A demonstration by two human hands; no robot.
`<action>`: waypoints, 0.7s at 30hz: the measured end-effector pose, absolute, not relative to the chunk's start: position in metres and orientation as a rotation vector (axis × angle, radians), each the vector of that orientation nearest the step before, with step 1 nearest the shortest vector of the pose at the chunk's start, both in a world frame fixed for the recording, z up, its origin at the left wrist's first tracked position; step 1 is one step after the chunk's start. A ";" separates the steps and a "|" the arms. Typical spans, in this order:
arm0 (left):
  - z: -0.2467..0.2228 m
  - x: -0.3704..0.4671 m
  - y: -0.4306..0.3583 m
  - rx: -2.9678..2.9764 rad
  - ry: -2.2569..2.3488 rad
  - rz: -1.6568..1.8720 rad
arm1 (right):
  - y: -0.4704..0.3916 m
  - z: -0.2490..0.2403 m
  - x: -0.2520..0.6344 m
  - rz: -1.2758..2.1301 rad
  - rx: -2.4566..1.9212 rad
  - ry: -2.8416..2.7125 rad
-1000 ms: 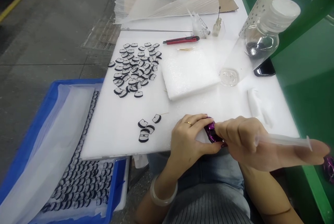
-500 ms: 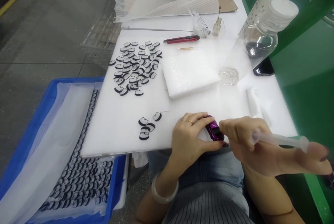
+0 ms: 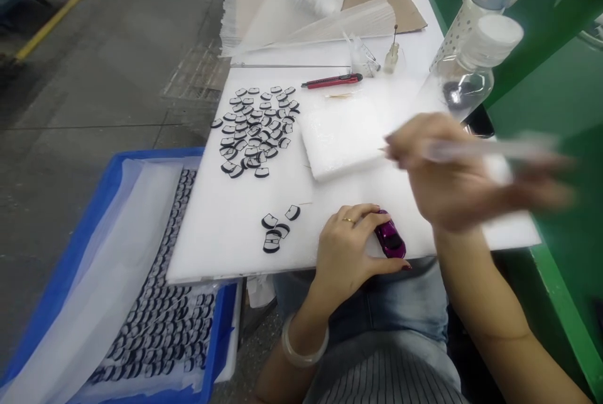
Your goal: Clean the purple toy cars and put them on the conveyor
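Observation:
A small shiny purple toy car [image 3: 391, 237] sits near the front edge of the white table, between the thumb and fingers of my left hand [image 3: 351, 244]. My right hand [image 3: 443, 165], smeared by motion, is raised to the right above the table, closed on a translucent syringe-like tube [image 3: 490, 147]. The tube's tip points left over a white foam block [image 3: 342, 140]. Left of my left hand lie several small black-edged pieces [image 3: 273, 240]. A larger spread of the same pieces [image 3: 257, 131] covers the table further back.
A red cutter [image 3: 332, 81] lies behind the foam block, near a small glass bottle [image 3: 391, 58]. Clear and spotted bottles [image 3: 475, 65] stand at the right. A blue tray [image 3: 98, 203] with rows of pieces is at the left. Foam sheets [image 3: 306, 8] lie at the back.
My right hand has lifted away from the purple car and moved up, still with the tube. My left hand remains at the car. The whole view has shifted slightly.

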State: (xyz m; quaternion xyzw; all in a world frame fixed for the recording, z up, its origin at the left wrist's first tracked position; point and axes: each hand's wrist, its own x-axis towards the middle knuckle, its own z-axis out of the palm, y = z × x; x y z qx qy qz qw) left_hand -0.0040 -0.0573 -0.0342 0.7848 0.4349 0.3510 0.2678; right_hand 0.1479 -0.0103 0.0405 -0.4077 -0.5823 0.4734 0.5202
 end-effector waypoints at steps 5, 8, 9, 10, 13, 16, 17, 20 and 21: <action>-0.034 -0.009 -0.059 2.255 1.129 0.868 | -0.003 0.025 0.150 0.909 -1.013 -1.447; -0.032 -0.010 -0.060 2.359 1.105 0.791 | -0.030 0.018 0.186 0.686 -1.214 -1.405; -0.032 -0.009 -0.060 2.388 1.103 0.775 | -0.036 0.016 0.201 0.601 -1.350 -1.365; -0.032 -0.008 -0.060 2.414 1.103 0.769 | -0.040 0.014 0.217 0.503 -1.510 -1.315; -0.033 -0.005 -0.061 2.445 1.054 0.863 | -0.036 0.007 0.250 0.185 -1.952 -1.183; -0.034 -0.008 -0.068 2.311 0.890 1.120 | -0.023 0.003 0.258 0.108 -2.220 -1.260; -0.034 -0.013 -0.072 2.232 0.823 1.192 | -0.021 0.003 0.256 0.129 -2.225 -1.306; -0.033 -0.040 -0.088 2.068 0.718 1.260 | -0.024 0.007 0.248 0.228 -2.024 -1.265; -0.032 -0.053 -0.092 2.042 0.759 1.270 | -0.026 0.009 0.246 0.247 -1.953 -1.201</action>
